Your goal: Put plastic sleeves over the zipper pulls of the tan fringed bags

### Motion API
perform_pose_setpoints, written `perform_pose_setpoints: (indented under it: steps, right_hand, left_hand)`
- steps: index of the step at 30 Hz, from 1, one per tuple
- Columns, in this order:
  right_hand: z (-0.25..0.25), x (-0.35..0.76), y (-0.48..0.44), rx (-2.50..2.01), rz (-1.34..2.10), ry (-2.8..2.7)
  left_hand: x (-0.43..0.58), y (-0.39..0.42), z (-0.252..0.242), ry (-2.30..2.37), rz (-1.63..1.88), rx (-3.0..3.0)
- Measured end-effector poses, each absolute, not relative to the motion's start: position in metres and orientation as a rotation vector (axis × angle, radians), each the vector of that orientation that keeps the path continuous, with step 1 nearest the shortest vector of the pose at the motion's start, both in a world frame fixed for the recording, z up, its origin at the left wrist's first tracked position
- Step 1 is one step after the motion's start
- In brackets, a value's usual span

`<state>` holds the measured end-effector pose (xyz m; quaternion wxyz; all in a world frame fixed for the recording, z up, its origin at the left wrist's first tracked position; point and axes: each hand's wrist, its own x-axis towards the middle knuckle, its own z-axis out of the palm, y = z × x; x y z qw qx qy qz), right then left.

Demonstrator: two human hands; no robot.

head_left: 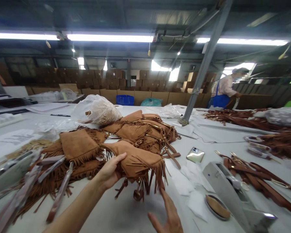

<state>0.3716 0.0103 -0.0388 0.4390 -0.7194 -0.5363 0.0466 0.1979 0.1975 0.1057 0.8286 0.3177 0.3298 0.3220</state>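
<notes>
Fluorescent tubes light a workshop where stacked cartons line the back, and a co-worker in a blue apron stands beyond the far right corner of the white worktop. A grey post slants up from the far part of that surface.

Held over the middle of the worktop, towards the near edge, is a tan fringed bag. The left hand has its fingers clamped on the bag's left end, thumb on top and the others hidden beneath; that grip seems to tip the broad face into view and let the fringe hang free. The right hand has its fingers spread apart below the bag's right end, perhaps ready to steady it; whether the forefinger touches the fringe, I cannot tell.

Behind the bag lies a heap of similar bags, and a left-hand pile sits towards the left edge, both probably kept within reach. Film-wrapped straps lie there too, the film presumably guarding their finish. Towards the right edge, a phone, a grey dispenser and loose brown straps rest apart from the heaps, likely leaving room for the hands.
</notes>
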Motion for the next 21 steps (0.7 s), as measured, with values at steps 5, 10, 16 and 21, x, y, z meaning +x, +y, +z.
perform_pose_setpoints:
  steps: [5, 10, 16, 21]
  right_hand:
    - [0.037, 0.309, 0.026, -1.393, 0.914, -1.198]
    - [0.039, 0.29, -0.005, -1.167, 1.23, -1.02]
    - [0.0, 0.295, -0.071, -1.505, 1.356, -0.952]
    - [-0.036, 0.294, -0.099, -1.658, 1.437, -0.971]
  left_hand:
    - [0.173, 0.148, 0.123, 0.599, 0.709, 0.837]
    - [0.147, 0.145, 0.118, 0.594, 0.791, 0.899]
    - [0.141, 0.163, 0.036, 0.892, 0.887, 0.846]
    - [0.136, 0.165, -0.009, 1.168, 0.925, 0.926]
